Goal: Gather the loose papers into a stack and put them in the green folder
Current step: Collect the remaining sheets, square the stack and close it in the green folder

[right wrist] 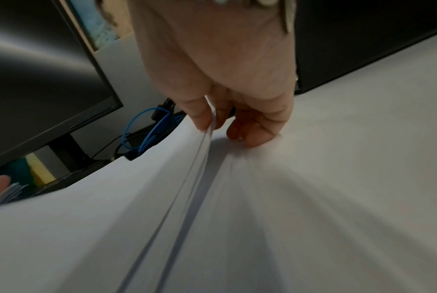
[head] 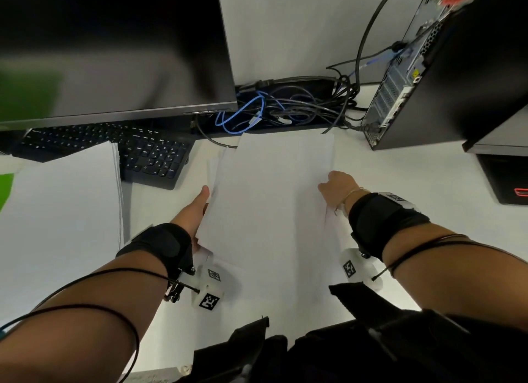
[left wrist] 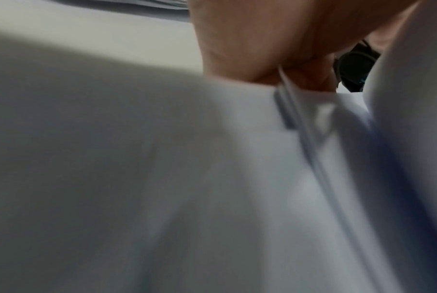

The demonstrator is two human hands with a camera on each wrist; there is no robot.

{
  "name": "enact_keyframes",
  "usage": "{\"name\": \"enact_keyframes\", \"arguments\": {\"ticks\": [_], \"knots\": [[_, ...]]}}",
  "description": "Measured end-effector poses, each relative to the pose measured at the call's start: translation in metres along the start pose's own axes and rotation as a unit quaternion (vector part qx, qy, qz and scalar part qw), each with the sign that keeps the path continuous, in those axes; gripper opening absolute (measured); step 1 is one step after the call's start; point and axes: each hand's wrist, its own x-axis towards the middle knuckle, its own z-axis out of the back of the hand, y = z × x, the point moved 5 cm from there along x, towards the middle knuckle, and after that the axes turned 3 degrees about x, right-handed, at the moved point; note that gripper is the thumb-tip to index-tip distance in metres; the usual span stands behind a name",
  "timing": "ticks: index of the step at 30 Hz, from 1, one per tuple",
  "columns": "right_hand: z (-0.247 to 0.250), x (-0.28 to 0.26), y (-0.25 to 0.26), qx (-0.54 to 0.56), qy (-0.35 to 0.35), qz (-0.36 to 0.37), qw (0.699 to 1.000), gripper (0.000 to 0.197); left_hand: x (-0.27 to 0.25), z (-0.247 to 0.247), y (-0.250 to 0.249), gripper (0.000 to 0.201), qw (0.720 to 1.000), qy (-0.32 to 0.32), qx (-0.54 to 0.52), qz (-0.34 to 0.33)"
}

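Observation:
A stack of white papers is in the middle of the white desk, its sheets not quite squared up. My left hand grips its left edge, thumb on top, fingers hidden under the sheets. My right hand pinches the right edge. The right wrist view shows thumb and fingers closed on the lifted paper edge. The blurred left wrist view shows the sheets held at the fingers. A second pile of white sheets lies at the left on the green folder, of which only a strip shows.
A dark monitor stands at the back left with a black keyboard under it. Tangled cables lie behind the papers. A black computer tower and a black box stand at the right.

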Motion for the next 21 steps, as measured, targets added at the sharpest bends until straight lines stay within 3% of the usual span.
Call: {"name": "enact_keyframes", "arguments": {"ticks": [4,7,9,10,13,16,18,20,21], "knots": [[0.006,-0.005,-0.007,-0.023,0.012,-0.014,1.0,0.031,-0.009,-0.008,-0.005,0.057,0.999,0.047,-0.007,-0.012],[-0.003,-0.011,0.004,-0.024,0.003,0.049,0.998,0.023,-0.01,-0.011,-0.014,0.039,0.993,0.003,0.086,-0.081],[-0.012,-0.015,0.008,0.079,0.012,0.055,0.995,0.02,-0.012,-0.017,-0.023,0.059,0.969,-0.019,0.192,-0.154],[-0.017,-0.016,0.007,0.15,0.025,0.042,0.988,0.025,-0.017,-0.02,-0.029,0.065,0.952,-0.026,0.238,-0.189],[-0.014,-0.015,0.001,0.288,0.004,0.007,0.958,0.076,-0.041,-0.023,-0.047,0.064,0.912,-0.04,0.283,-0.294],[0.001,-0.017,-0.001,0.415,0.018,0.016,0.909,0.093,-0.069,-0.018,-0.065,0.051,0.892,-0.033,0.254,-0.373],[0.017,-0.03,0.014,0.491,0.061,0.076,0.866,0.07,-0.091,-0.013,-0.078,0.047,0.891,-0.029,0.2,-0.406],[0.042,-0.048,0.036,0.519,0.032,0.154,0.84,0.042,-0.107,-0.006,-0.088,0.044,0.893,-0.036,0.125,-0.432],[0.055,-0.058,0.046,0.514,-0.004,0.189,0.837,0.036,-0.115,-0.004,-0.093,0.042,0.892,-0.041,0.086,-0.441]]}}
